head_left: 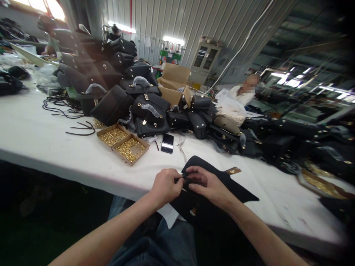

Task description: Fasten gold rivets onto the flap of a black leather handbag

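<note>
A black bag (219, 210) with a gold clasp low on its front lies at the table's near edge, its flap raised toward the back. My left hand (167, 186) is closed in a pinch at the bag's left side, on something small and dark that I cannot make out. Close beside it, my right hand (208, 186) curls over the same spot, fingers bent and thumb near the fingertips; what it grips is hidden. A gold metal plate (233, 170) shows at the bag's back right edge.
Two cardboard trays (113, 147) of small gold parts sit left on the white table (55, 136). A phone (167, 143) lies behind my hands. Black bags (152, 111) are piled across the back, around an open carton (172, 94). A person (246, 90) is at the back right.
</note>
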The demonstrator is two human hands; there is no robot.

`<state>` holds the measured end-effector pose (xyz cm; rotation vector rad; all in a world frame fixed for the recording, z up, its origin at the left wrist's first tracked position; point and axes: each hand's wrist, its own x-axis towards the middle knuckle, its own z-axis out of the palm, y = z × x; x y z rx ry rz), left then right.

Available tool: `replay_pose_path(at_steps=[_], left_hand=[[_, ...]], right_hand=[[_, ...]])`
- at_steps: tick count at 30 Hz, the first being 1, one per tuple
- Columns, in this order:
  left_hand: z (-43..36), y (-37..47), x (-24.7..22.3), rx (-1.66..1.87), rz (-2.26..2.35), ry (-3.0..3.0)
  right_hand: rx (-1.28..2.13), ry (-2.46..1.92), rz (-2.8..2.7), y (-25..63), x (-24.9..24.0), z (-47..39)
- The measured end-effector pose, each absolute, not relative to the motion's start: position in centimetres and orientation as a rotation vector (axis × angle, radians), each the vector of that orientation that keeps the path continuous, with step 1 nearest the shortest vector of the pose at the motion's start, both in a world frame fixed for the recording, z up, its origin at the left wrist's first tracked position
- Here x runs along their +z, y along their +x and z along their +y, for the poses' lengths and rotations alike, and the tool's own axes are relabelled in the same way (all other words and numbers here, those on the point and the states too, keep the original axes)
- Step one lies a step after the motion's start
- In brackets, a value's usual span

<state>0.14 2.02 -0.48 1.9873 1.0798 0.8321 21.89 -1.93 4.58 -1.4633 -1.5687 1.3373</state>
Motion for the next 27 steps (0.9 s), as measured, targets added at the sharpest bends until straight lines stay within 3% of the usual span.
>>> replay_pose_path(at_steps=[7,19,27], left_hand=[[2.2,0.6,-1.2,0.883,1.072,1.868],[3.3,0.0,-1.0,0.829,0.961,1.751],[4.0,0.0,-0.6,0.788,0.93,1.705]], right_hand=[[1.425,-1.654,-1.217,22.6,3.8,-2.4],[1.591,-1.666,-1.345,22.0,4.0,-1.0],[1.359,-1.764,-1.508,20.9,3.8,-0.6]])
